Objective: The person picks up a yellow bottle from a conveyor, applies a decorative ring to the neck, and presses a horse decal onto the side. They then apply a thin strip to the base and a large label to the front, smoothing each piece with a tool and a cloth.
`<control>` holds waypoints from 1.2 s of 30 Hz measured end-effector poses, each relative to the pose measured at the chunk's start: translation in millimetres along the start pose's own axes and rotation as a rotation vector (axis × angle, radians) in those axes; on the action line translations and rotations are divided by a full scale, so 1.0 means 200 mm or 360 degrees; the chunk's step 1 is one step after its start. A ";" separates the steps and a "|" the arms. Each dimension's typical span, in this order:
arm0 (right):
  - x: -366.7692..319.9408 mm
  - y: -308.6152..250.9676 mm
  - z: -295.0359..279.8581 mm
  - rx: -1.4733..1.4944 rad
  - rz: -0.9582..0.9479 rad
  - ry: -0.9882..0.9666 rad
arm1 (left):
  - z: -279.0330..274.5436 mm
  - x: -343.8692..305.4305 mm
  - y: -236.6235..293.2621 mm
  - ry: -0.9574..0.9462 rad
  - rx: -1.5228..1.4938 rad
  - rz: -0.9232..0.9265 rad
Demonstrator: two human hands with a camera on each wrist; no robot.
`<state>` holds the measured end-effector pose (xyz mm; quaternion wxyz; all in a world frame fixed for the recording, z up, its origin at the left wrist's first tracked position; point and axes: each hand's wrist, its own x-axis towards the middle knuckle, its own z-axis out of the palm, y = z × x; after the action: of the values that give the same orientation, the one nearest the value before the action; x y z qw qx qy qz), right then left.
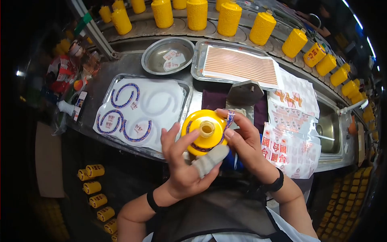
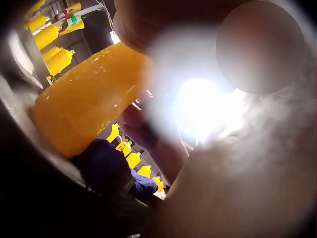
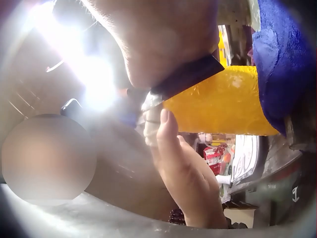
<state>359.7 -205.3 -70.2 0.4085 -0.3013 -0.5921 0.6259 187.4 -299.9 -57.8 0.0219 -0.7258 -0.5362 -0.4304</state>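
Note:
A yellow bottle [image 1: 203, 131] stands at the front edge of the metal counter, its open mouth facing up. My left hand [image 1: 186, 157] grips its near side, with a grey cot on the thumb. My right hand [image 1: 242, 137] presses a blue and red curved label [image 1: 229, 118] against the bottle's shoulder. In the left wrist view the yellow bottle [image 2: 89, 99] fills the left half; glare hides the rest. The right wrist view shows the yellow bottle [image 3: 223, 101] with a dark label strip [image 3: 185, 77] across it and fingers [image 3: 171, 144] beneath.
A tray [image 1: 105, 97] of curved labels sits to the left, a tray of striped labels [image 1: 238, 64] behind, a round metal bowl [image 1: 167, 54] beside it. Sheets of red stickers [image 1: 288, 137] lie right, near a sink [image 1: 330, 129]. Yellow bottles [image 1: 229, 18] line the conveyor behind.

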 end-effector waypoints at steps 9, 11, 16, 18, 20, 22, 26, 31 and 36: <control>0.02 -0.02 0.01 0.0148 -0.0024 0.0061 | 0.09 0.09 0.01 -0.0021 -0.0466 -0.0556; 0.01 -0.02 -0.02 0.0110 -0.0015 0.0088 | 0.09 0.10 -0.06 -0.0127 -0.0728 -0.0603; -0.02 -0.08 -0.05 0.0038 0.0258 0.0053 | 0.00 0.28 -0.39 -0.1050 -0.1979 -0.0751; -0.03 -0.08 -0.03 0.0014 0.0330 0.0048 | -0.05 0.31 -0.41 -0.1169 -0.1839 -0.0789; -0.03 -0.08 -0.02 0.0056 0.0300 0.0069 | -0.09 0.33 -0.37 -0.1042 -0.1832 -0.0701; -0.04 -0.06 -0.02 -0.0068 0.0113 0.0037 | -0.09 0.29 -0.32 -0.0909 -0.1746 -0.0718; -0.02 -0.03 0.00 -0.0077 -0.0004 0.0031 | -0.06 0.20 -0.26 -0.0707 -0.1458 -0.0818; -0.01 -0.03 -0.02 0.0058 0.0141 0.0009 | -0.03 0.19 -0.23 -0.0571 -0.1533 -0.0910; -0.02 0.00 -0.01 0.0144 0.0143 0.0040 | -0.02 0.16 -0.23 -0.0507 -0.1414 -0.0849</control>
<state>363.9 -206.9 -70.1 0.4006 -0.3166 -0.5439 0.6659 149.3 -258.5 -54.2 -0.4785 -0.5602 -0.4650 -0.4909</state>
